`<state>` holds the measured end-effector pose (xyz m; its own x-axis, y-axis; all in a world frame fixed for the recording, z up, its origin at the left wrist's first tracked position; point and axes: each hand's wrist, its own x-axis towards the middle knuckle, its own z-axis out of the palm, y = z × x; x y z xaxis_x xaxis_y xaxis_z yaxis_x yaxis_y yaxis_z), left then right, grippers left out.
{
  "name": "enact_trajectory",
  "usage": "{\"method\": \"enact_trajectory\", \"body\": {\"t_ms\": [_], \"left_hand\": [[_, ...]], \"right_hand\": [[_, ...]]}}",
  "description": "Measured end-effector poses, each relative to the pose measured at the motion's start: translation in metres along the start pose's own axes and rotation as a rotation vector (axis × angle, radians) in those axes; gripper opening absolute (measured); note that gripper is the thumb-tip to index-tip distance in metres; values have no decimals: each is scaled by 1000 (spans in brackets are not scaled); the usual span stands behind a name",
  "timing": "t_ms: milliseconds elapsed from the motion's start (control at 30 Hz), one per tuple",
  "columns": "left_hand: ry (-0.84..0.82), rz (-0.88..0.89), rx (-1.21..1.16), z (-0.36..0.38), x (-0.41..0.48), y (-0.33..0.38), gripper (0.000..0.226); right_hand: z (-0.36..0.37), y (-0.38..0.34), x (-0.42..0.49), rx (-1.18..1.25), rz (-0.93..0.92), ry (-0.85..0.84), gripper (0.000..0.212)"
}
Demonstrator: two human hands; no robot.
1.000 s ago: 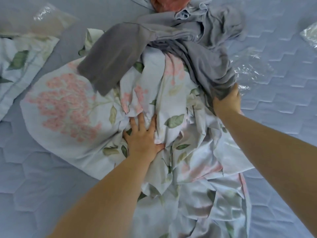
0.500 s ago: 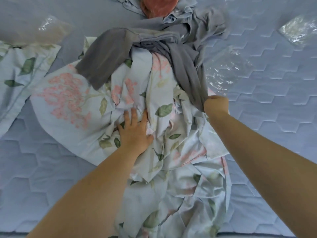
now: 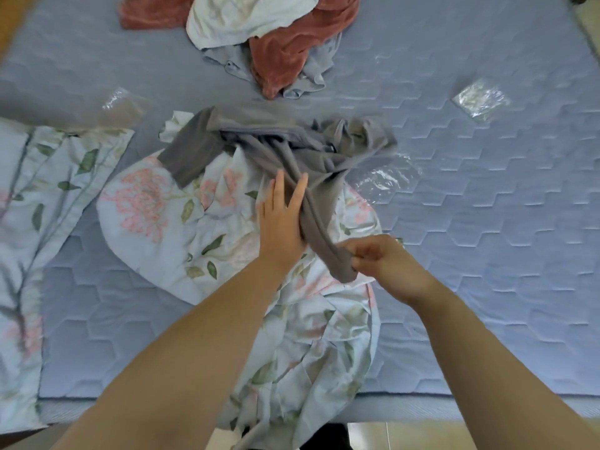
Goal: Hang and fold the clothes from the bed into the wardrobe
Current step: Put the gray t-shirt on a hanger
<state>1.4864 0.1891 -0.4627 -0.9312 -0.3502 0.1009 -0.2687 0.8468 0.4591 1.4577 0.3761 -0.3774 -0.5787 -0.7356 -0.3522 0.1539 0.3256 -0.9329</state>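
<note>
A crumpled grey garment (image 3: pixel 292 144) lies across a pale floral sheet (image 3: pixel 156 219) in the middle of the bed. My right hand (image 3: pixel 383 264) pinches the near end of the grey garment, which stretches from it up to the heap. Beside that strip, my left hand (image 3: pixel 282 219) lies flat with straight fingers, touching the garment and the floral sheet. Farther back sits a heap of a rust-red garment (image 3: pixel 292 50), a white one (image 3: pixel 240 17) and a pale blue one (image 3: pixel 311 76).
The blue quilted mattress (image 3: pixel 487 222) fills the view; its near edge (image 3: pixel 454 397) runs along the bottom. Another floral cloth (image 3: pixel 32 222) lies at the left. Clear plastic bags lie at left (image 3: pixel 120 102), centre right (image 3: pixel 383 180) and far right (image 3: pixel 480 99).
My right hand has drawn back toward me, pulling an end of the grey garment out of the heap. My left hand slid up to the grey strip. The view has pulled back.
</note>
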Motion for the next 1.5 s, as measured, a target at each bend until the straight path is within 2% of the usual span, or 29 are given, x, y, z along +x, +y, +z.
{"method": "enact_trajectory", "body": {"t_ms": [33,67,100,200,233,300,333,367,467,500,567,633,700,733,800,867,933,1000,1033,1167,1200,1267,1300,1333,1400,1433,1500], "left_hand": [[7,37,-25,-3,4,7,54],[-22,50,-78,-4,5,11,32],[-104,22,-150,-6,4,17,19],[-482,-241,-374,-17,-11,43,21],[-627,-344,-512,-19,-19,52,20],[-954,-499,-780,-21,-37,66,15],[-1030,-501,-795,-17,-47,70,12],[-1004,-453,-699,-11,-55,71,11],[-627,-248,-141,11,-75,62,20],[-567,-214,-43,15,-79,57,31],[-580,-148,89,27,-84,47,66],[-648,-98,242,36,-85,43,94],[-708,-94,340,49,-83,39,111],[-741,-96,354,56,-82,37,116],[-810,-114,318,71,-80,33,122],[-827,-129,279,83,-79,32,118],[-724,-128,294,89,-81,31,94],[-608,-114,283,85,-84,32,58],[-589,-98,250,81,-86,33,47],[-591,-9,54,52,-95,38,45],[-600,-7,-8,42,-97,41,46],[-637,-9,-118,21,-98,46,45],[-654,-6,-160,8,-98,50,44],[-667,6,-195,-5,-100,56,44],[-686,35,-270,-34,-105,73,40],[-692,55,-310,-48,-108,81,35],[-714,108,-371,-76,-117,101,24]], "right_hand": [[-4,-2,-7,44,4,-42,38],[-8,0,-11,96,22,20,32],[-14,5,-13,198,52,158,27],[-37,24,-10,356,233,756,27],[-46,33,-12,345,309,883,29],[-54,56,-13,277,447,959,26],[-55,68,-15,217,491,942,21],[-55,82,-17,132,523,910,20],[-44,107,-23,-101,610,782,22],[-39,114,-25,-150,632,738,26],[-31,130,-27,-203,699,719,49],[-26,146,-29,-194,810,780,74],[-24,164,-31,-73,932,825,95],[-24,175,-31,70,968,842,106],[-27,207,-30,434,938,875,131],[-28,247,-27,615,865,805,147],[-22,245,-24,659,753,689,135],[-8,209,-21,678,658,570,116],[-2,195,-21,675,614,513,106],[13,156,-23,672,505,407,61],[16,145,-27,685,486,408,61],[22,118,-37,727,449,434,79],[26,105,-44,747,431,449,81],[31,92,-52,764,397,457,69],[42,64,-73,774,333,499,21],[47,50,-84,798,302,534,5],[56,28,-109,843,250,597,5]]}}
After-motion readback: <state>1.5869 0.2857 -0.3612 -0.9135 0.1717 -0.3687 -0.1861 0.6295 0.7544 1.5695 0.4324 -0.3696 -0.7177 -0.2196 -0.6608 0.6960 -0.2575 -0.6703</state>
